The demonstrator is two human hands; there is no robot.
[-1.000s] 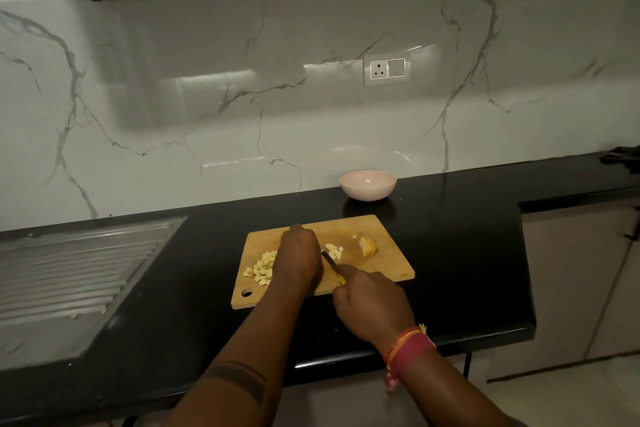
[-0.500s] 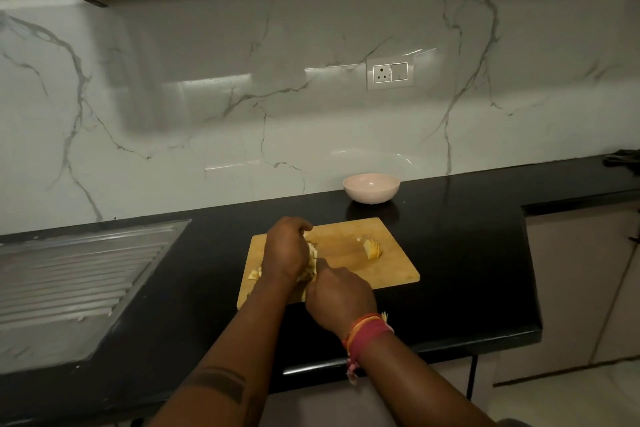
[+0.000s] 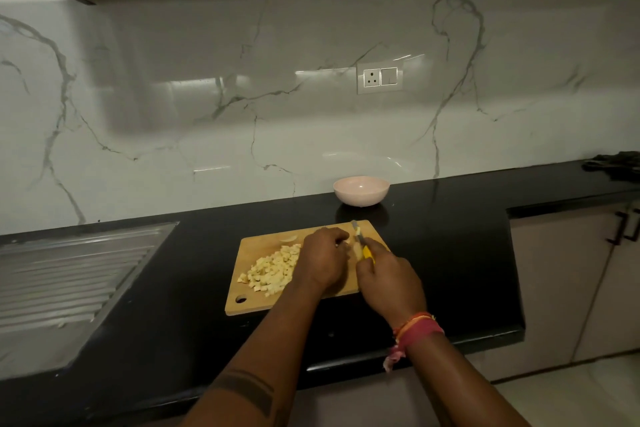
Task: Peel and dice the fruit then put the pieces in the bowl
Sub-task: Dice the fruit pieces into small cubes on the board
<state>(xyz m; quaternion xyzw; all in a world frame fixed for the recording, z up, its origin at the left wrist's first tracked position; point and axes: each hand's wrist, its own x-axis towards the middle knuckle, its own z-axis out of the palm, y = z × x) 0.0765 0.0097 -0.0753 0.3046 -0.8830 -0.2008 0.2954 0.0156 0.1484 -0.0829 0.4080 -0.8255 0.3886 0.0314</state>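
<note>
A wooden cutting board (image 3: 254, 255) lies on the black counter. A heap of pale diced fruit (image 3: 273, 269) covers its left half. My left hand (image 3: 323, 260) curls over a pale fruit piece (image 3: 355, 248) at the board's right side, hiding most of it. My right hand (image 3: 388, 279) grips a yellow-handled knife (image 3: 362, 244), its blade pointing away from me against that piece. A pink bowl (image 3: 361, 190) stands behind the board near the wall; nothing shows inside it.
A steel sink drainboard (image 3: 62, 274) is set into the counter at the left. A small pale scrap (image 3: 289, 238) lies at the board's far edge. A dark cloth (image 3: 616, 163) sits at the far right. Cabinet doors with handles (image 3: 620, 229) stand at the right.
Both hands have moved from the board's left side to its right side, onto the remaining fruit piece. The diced heap they were pushing together now lies uncovered on the left.
</note>
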